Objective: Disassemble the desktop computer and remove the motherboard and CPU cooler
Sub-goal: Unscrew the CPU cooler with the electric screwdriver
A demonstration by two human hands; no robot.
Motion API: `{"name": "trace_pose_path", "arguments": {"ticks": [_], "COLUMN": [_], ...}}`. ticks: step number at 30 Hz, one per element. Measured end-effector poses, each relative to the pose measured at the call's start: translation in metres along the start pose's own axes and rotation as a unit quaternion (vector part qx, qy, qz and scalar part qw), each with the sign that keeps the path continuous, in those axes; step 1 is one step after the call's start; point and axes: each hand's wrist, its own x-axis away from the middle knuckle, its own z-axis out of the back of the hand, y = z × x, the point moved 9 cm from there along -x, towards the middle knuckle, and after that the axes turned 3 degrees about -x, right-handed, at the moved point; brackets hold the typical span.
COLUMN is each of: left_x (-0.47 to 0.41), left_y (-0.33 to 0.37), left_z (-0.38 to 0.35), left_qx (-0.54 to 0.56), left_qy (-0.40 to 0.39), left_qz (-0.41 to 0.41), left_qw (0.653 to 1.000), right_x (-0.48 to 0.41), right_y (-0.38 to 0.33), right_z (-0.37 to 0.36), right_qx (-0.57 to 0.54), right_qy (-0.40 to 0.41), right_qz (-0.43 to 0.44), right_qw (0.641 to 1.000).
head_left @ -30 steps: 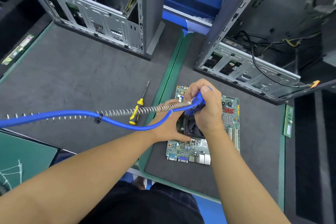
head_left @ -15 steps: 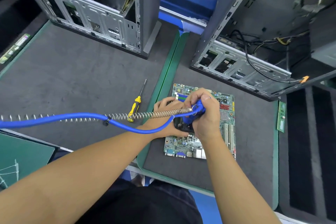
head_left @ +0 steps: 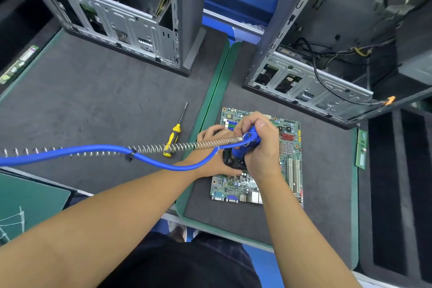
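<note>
A green motherboard (head_left: 289, 147) lies flat on the dark mat in front of me. The black CPU cooler (head_left: 230, 161) sits on its middle, mostly hidden by my hands. My right hand (head_left: 259, 145) grips a blue powered screwdriver (head_left: 246, 141) held upright over the cooler. Its blue hose (head_left: 98, 151) and a metal spring run off to the left. My left hand (head_left: 211, 159) rests on the cooler's left side, fingers curled round its edge.
An emptied desktop case (head_left: 311, 86) stands open at the back right with loose cables. Another case (head_left: 121, 23) stands back left. A yellow-handled screwdriver (head_left: 173, 135) lies left of the board. A RAM stick (head_left: 361, 149) lies right of the mat.
My right hand with the blue driver has shifted a little across the cooler. My left hand's fingers reached further along the cooler's far side. The board has stayed in place.
</note>
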Motion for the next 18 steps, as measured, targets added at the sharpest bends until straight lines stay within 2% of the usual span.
{"name": "trace_pose_path", "arguments": {"ticks": [3,12,16,18], "left_x": [0.001,0.0,0.0,0.0], "left_y": [0.004,0.005,0.011,0.01], "left_z": [0.008,0.006,0.011,0.012], "left_qx": [0.009,0.024,0.025,0.031], "left_qy": [0.021,0.001,0.005,0.016], "left_qz": [-0.005,0.005,0.008,0.011], "left_qw": [1.0,1.0,1.0,0.999], "right_x": [-0.002,0.004,0.016,0.017], "right_y": [-0.001,-0.002,-0.002,-0.003], "right_z": [0.0,-0.005,-0.03,-0.027], "right_qx": [-0.005,0.035,0.016,0.023], "right_qy": [0.0,-0.003,-0.066,-0.036], "right_qz": [0.003,-0.016,-0.008,-0.019], "right_qw": [1.0,0.999,0.998,0.999]}}
